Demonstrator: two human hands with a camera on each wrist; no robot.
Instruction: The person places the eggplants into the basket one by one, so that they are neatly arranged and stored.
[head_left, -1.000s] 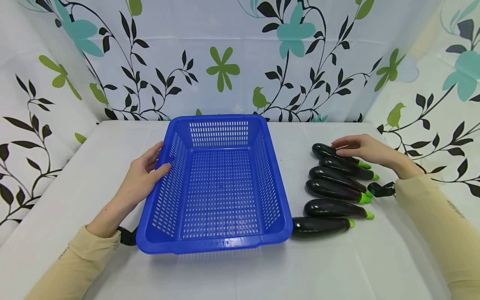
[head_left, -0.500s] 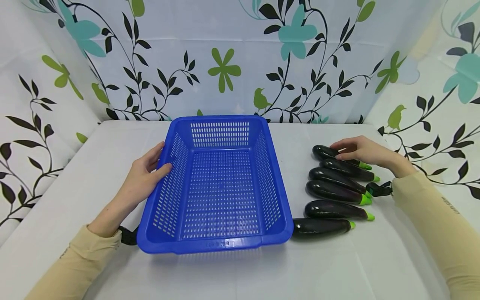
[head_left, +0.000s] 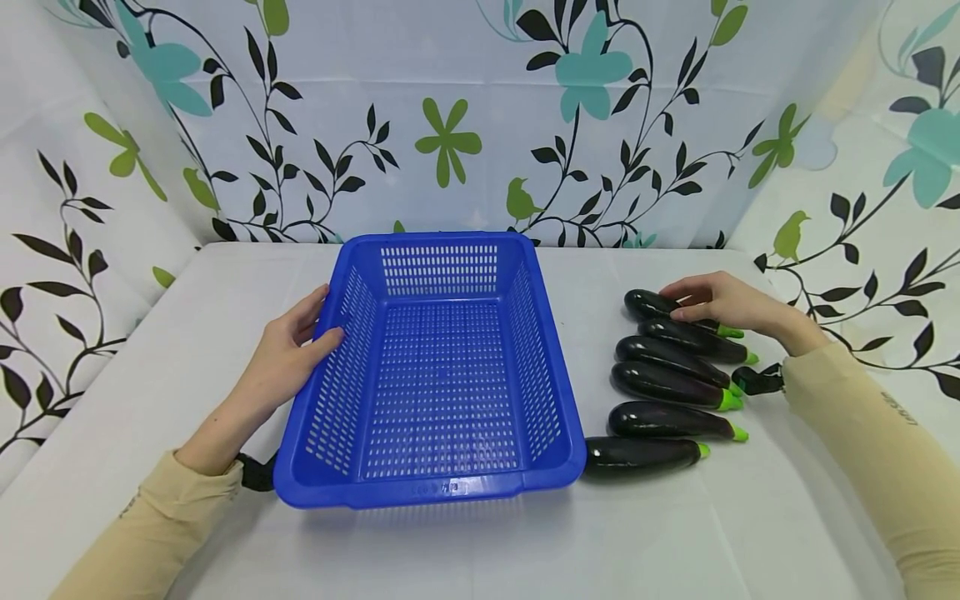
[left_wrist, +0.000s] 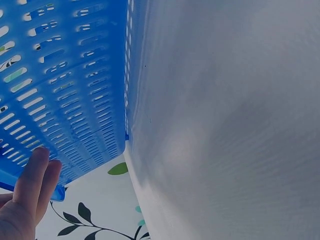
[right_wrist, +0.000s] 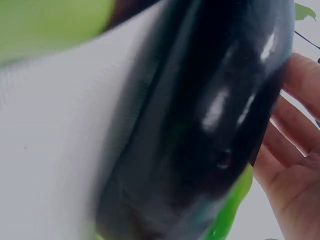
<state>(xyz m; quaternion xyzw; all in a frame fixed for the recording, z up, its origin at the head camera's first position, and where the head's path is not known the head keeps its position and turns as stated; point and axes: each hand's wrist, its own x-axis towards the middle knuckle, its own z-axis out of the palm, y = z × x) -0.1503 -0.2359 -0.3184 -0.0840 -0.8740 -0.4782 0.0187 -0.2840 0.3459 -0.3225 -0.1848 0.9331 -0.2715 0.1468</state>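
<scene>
Little has moved since a second ago: the right hand (head_left: pixel 720 302) has curled closer round the farthest eggplant (head_left: pixel 651 305), right of the slotted blue plastic basket (head_left: pixel 438 492). The left hand (head_left: pixel 288 350) grips the basket's left rim.

Left wrist: fingers (left_wrist: pixel 35 175) on perforated wall, matte white bench (left_wrist: pixel 225 125).

Right wrist: glossy dark eggplant (right_wrist: pixel 210 110), blurred.

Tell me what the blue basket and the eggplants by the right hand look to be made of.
Blue basket: likely moulded plastic, uniform glossy blue with slotted walls. Eggplants: glossy dark skins with sharp highlights and very bright green caps; they could be plastic replicas, but the pictures cannot settle it.
</scene>
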